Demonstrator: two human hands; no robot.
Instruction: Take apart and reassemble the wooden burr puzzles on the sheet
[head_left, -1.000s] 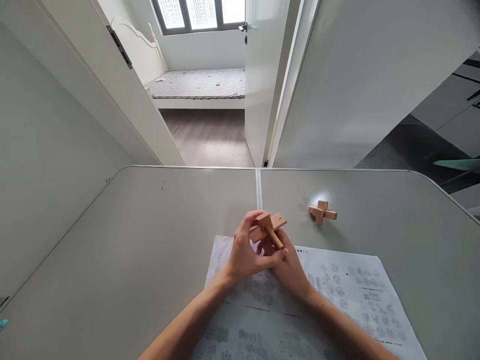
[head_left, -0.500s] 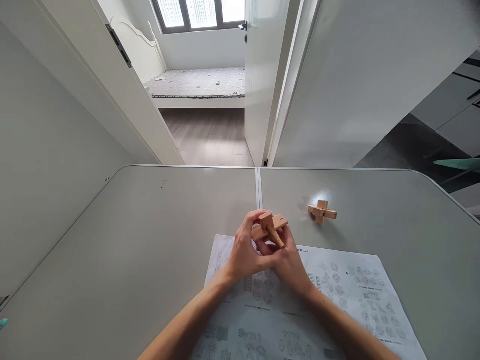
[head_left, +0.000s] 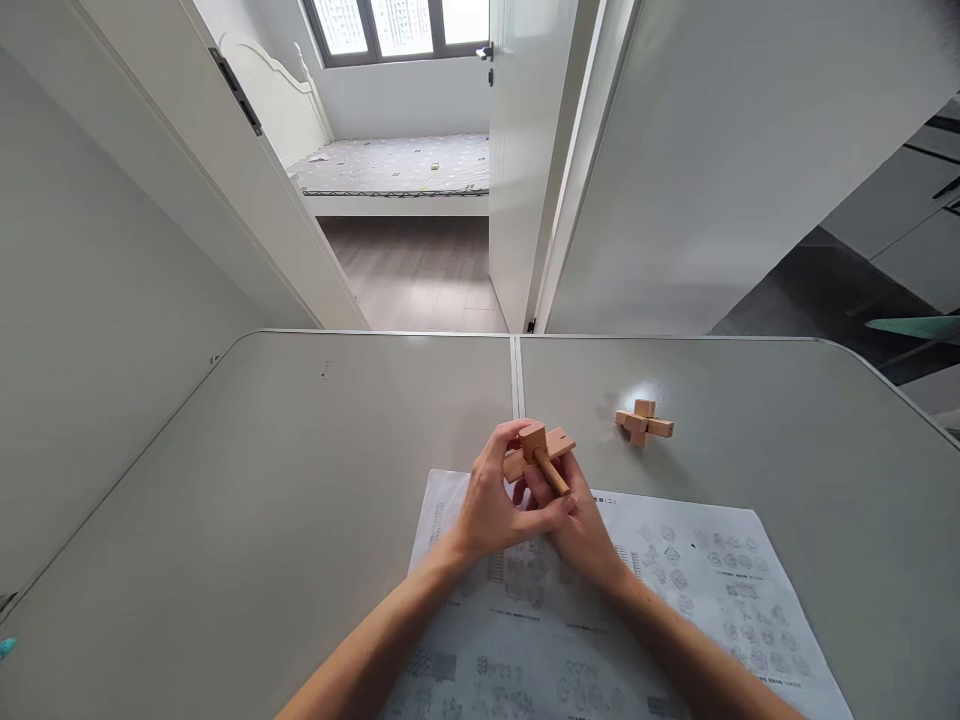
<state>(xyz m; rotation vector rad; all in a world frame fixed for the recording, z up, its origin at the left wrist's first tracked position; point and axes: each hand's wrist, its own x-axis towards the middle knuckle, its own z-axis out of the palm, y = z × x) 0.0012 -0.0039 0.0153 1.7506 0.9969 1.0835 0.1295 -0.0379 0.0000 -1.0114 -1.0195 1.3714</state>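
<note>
Both of my hands meet above the top edge of a printed sheet (head_left: pixel 525 630). Between them is a wooden piece assembly (head_left: pixel 534 440), made of a flat bar, a block and a round-looking peg that points down to the right. My left hand (head_left: pixel 491 505) has its fingers wrapped round the left side of it. My right hand (head_left: pixel 577 515) grips it from the right and below, with some fingers hidden behind the wood. A second wooden assembly (head_left: pixel 643 423) of crossed blocks lies on the table to the right.
The grey table (head_left: pixel 225 520) has a seam (head_left: pixel 517 375) down its middle and a raised rim at the far edge. Beyond it are an open door (head_left: pixel 521 150) and a bed (head_left: pixel 397 165). White walls flank the table.
The fingers of my right hand have shifted slightly under the wooden assembly. Everything else stays in place.
</note>
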